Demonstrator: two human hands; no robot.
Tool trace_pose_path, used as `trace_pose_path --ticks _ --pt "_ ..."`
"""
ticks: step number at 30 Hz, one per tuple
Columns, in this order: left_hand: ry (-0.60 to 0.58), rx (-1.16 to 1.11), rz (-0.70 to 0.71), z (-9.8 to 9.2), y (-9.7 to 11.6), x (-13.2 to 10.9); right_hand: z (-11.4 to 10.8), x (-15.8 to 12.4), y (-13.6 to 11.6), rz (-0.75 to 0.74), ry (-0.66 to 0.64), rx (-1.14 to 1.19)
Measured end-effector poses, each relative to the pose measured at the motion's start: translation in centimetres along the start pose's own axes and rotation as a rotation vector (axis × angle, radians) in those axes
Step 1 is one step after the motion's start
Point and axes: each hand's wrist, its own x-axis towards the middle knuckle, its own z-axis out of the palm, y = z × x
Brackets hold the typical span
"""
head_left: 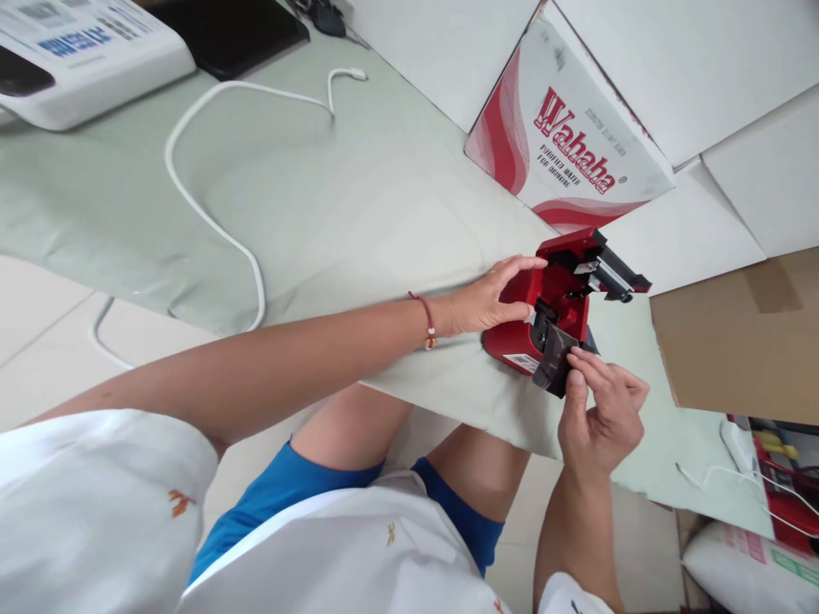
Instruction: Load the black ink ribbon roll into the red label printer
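A small red device (563,294) with black and metal parts on top sits near the table's front edge. My left hand (490,298) grips its left side, thumb and fingers wrapped around the red body. My right hand (598,409) pinches a dark flap-like piece (554,358) at the device's near side, fingers closed on it. A red string bracelet is on my left wrist.
A pale green cloth covers the table (333,196). A white cable (211,205) loops across it. A white machine (83,51) and a black pad (236,30) lie at the far left. A Wahaha carton (563,145) and a brown cardboard box (742,341) stand to the right.
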Motion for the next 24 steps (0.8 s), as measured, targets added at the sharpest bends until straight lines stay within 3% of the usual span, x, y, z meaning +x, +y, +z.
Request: trace_pose_path --ticks 2,5,9,13,18,24 --pt "0.007 -0.007 -0.028 0.1 0.2 -0.1 -0.7 1.4 0.3 0.056 -0.057 0.086" --pt "0.025 -0.021 -0.059 0.2 0.3 -0.1 -1.9 4.5 0.8 0.263 -0.242 0.217" --pt "0.031 -0.020 -0.080 0.2 0.3 0.0 -1.8 9.1 1.2 0.458 -0.510 0.105" --pt "0.019 0.017 -0.065 0.1 0.6 -0.1 0.3 12.2 1.6 0.384 -0.722 -0.100" --pt "0.018 0.031 -0.061 0.1 0.7 -0.1 2.5 13.7 2.7 0.308 -0.935 -0.178" --pt "0.031 0.040 -0.056 0.2 0.4 0.2 3.7 14.2 3.8 0.316 -1.026 -0.193"
